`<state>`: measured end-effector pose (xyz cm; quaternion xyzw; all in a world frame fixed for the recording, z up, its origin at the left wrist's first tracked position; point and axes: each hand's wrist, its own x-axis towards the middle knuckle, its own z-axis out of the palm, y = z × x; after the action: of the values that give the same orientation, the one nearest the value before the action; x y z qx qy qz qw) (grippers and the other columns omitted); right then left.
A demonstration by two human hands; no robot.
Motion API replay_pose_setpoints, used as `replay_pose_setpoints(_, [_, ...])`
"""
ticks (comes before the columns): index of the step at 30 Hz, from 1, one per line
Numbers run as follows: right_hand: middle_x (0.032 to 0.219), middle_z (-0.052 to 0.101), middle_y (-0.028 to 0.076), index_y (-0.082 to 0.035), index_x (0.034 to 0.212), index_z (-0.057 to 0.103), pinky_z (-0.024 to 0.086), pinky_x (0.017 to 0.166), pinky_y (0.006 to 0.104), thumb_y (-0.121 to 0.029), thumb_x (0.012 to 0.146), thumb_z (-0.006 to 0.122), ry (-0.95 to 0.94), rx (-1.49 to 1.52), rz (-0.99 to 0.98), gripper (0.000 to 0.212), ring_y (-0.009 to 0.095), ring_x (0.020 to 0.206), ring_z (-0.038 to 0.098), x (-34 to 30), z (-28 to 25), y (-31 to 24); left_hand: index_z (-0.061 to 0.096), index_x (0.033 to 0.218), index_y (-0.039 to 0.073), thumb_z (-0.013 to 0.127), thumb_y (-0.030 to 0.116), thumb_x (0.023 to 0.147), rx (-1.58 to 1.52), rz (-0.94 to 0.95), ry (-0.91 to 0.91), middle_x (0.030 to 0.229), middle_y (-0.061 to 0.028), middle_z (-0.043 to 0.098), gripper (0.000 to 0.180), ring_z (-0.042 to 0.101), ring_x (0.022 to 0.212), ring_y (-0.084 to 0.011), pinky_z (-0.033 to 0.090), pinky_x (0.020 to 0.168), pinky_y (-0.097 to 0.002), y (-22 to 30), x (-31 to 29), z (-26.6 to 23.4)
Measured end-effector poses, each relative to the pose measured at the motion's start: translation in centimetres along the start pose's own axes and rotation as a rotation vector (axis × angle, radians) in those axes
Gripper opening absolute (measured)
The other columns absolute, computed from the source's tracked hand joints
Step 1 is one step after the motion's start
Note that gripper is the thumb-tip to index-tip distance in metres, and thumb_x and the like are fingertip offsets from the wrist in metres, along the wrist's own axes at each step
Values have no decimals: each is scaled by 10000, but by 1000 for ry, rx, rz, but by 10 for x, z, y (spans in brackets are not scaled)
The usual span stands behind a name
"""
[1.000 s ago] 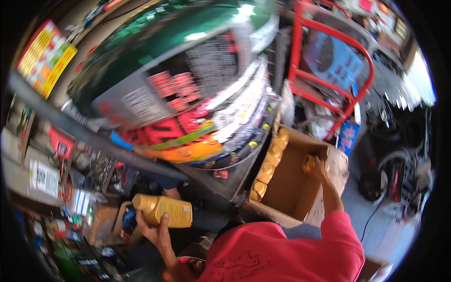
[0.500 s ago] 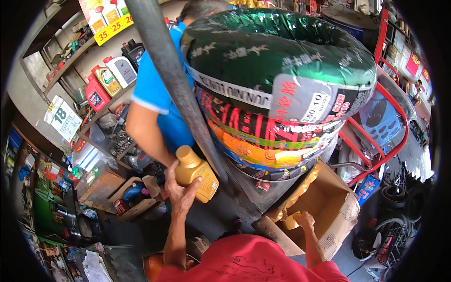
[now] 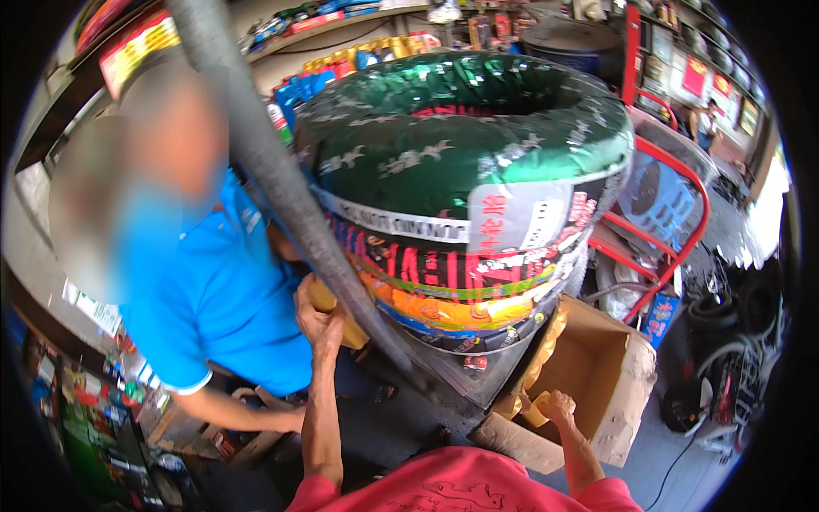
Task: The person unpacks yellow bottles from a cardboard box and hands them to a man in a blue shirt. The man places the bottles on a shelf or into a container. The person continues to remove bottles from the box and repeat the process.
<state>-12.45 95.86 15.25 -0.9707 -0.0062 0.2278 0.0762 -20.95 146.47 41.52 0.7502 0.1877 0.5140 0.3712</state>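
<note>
A gold plastic bottle [image 3: 353,332], like an oil bottle, is in my left hand [image 3: 321,327]. The fingers wrap round it beside the leaning grey metal post [image 3: 320,209], and the hand hides much of its body. Low on the right, my right hand [image 3: 560,407] grips a second gold bottle [image 3: 535,413] inside the open cardboard box [image 3: 616,401]. More gold bottles [image 3: 546,346] line the left side of that box, partly hidden by its edge. Next to my left hand is a person in a blue shirt [image 3: 226,290], one arm reaching low beside my forearm.
A tall stack of wrapped tyres [image 3: 461,205] stands on a metal stand [image 3: 465,375] ahead of me. Behind the box is a red hand truck frame [image 3: 699,222]. Tyres and a motorbike part [image 3: 725,384] lie at the right; cluttered shelves [image 3: 341,26] run behind.
The person in blue has come out from behind the post to the left and turned toward me. My left hand and its bottle have turned, and the view has shifted; my right hand stays at the box.
</note>
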Motion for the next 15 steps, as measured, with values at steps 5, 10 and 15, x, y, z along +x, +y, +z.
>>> replay_pose_setpoints(5, [1039, 717, 210, -47, 1095, 691, 556, 884, 442, -406, 732, 701, 48, 84, -8, 510, 356, 1001, 695, 2, 13, 13, 606, 1178, 1, 837, 74, 710, -17, -144, -51, 1058, -91, 654, 526, 606, 949, -190, 513, 873, -382, -85, 21, -5])
replay_pose_setpoints(10, [1072, 727, 169, -106, 1106, 709, 560, 876, 424, -315, 745, 637, -102, 113, 142, 423, 316, 1042, 694, -7, -10, 2, 582, 1237, -18, 806, 105, 798, -553, -159, -201, 1220, -152, 623, 509, 579, 1089, -259, 460, 989, -435, -97, 34, -10])
replay_pose_setpoints(15, [1005, 740, 162, -87, 976, 757, 571, 830, 426, -326, 756, 648, 51, 159, 157, 343, 307, 981, 714, -18, 3, 2, 524, 1320, -24, 829, 63, 787, 21, 368, -176, 1387, -171, 526, 620, 520, 1200, -308, 415, 1044, -489, -45, 20, 13])
